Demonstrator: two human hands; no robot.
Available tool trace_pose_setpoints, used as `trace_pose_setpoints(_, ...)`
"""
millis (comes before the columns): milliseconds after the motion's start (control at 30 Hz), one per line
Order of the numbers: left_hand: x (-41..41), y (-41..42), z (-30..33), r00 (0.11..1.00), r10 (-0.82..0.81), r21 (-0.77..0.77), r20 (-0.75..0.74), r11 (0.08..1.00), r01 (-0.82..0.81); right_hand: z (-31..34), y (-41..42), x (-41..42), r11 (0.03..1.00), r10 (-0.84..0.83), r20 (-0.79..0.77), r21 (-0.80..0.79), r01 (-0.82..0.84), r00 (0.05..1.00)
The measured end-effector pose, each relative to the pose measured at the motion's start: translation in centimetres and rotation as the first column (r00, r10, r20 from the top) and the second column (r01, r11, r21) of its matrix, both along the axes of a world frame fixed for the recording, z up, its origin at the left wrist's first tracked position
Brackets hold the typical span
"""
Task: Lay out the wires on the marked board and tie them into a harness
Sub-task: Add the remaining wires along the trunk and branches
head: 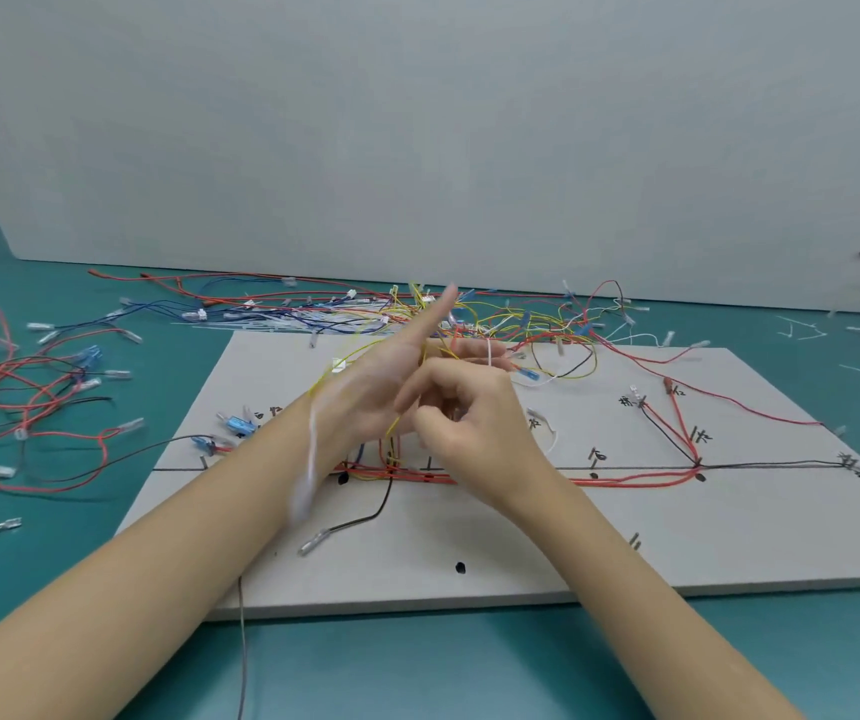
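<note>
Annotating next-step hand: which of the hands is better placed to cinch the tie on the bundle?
Probably right. The right hand is curled directly above the bundle on the board, seemingly pinching a wire. The left hand is blurred, fingers extended, pointing away.

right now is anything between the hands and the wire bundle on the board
Nothing visible does. Both hands are already over the red and yellow wire bundle lying along the marked line on the board. The left hand is blurred with fingers extended; the right hand is curled, with a yellow wire running up between them.
</note>
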State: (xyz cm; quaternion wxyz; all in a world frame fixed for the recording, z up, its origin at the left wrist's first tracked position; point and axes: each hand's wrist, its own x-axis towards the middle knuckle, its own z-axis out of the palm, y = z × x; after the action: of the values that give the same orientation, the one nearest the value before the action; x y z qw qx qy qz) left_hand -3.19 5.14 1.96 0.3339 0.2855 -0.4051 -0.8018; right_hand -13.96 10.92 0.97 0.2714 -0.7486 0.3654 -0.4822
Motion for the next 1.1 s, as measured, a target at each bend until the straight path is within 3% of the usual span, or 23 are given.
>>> trace_pose_setpoints(167, 0.7, 0.0, 0.1, 1.0, 0.009, 0.069, 0.008, 0.998, -0.009, -0.4, -0.2, -0.6, 0.975, 0.061, 0.105, 0.204, -0.082, 0.993)
trace_pose_setpoints(233, 0.7, 0.4, -0.2, 0.994, -0.026, -0.025, 0.105, 0.999, 0.029, -0.4, -0.4, -1.0, 0.972, 0.043, 0.206, 0.219, -0.089, 0.978)
trace_pose_setpoints(367, 0.8, 0.3, -0.3, 0.965, 0.072, -0.205, 0.254, 0.978, -0.019, 0.3, -1.5, -3.0, 0.981, -0.189, 0.38, 0.103, 0.162, 0.905)
trace_pose_setpoints(467, 1.6, -0.2, -0.7, 0.937, 0.228, -0.245, 0.264, 0.956, -0.164, 0.8, -3.1, -5.1, 0.938, -0.345, 0.239, 0.133, 0.321, 0.908)
trace_pose_setpoints(567, 1.7, 0.1, -0.6, 0.896, 0.307, -0.336, 0.321, 0.921, -0.195, 0.3, -4.2, -6.2, 0.931, -0.252, -0.178, 0.222, 0.288, 0.951)
trace_pose_setpoints(633, 1.7, 0.4, -0.5, 0.891, 0.335, -0.363, 0.307, 0.906, -0.215, -0.7, -4.8, -6.6, 0.942, -0.161, -0.472, 0.188, 0.277, 0.867)
trace_pose_setpoints(700, 1.8, 0.8, -0.2, 0.893, 0.385, -0.362, 0.234, 0.887, -0.288, -1.1, -5.0, -6.9, 0.952, -0.16, -0.621, 0.109, 0.287, 0.767)
trace_pose_setpoints(867, 3.2, 1.5, 1.6, 0.804, 0.587, -0.459, 0.096, 0.743, -0.487, -0.5, -5.6, -8.7, 0.9, -0.206, -0.511, 0.236, 0.366, 0.835)
trace_pose_setpoints(933, 4.1, 1.9, 2.6, 0.756, 0.644, -0.579, 0.116, 0.662, -0.475, -0.2, -6.0, -9.4, 0.879, -0.25, -0.49, 0.247, 0.408, 0.835)
trace_pose_setpoints(1000, 5.2, 2.3, 3.5, 0.75, 0.644, -0.64, 0.148, 0.641, -0.424, -0.4, -6.5, -10.2, 0.842, -0.352, -0.534, 0.178, 0.509, 0.769)
trace_pose_setpoints(1100, 7.5, 2.9, 4.7, 0.792, 0.542, -0.667, 0.282, 0.704, -0.245, -0.3, -6.9, -11.2, 0.74, -0.521, -0.556, 0.085, 0.667, 0.648)
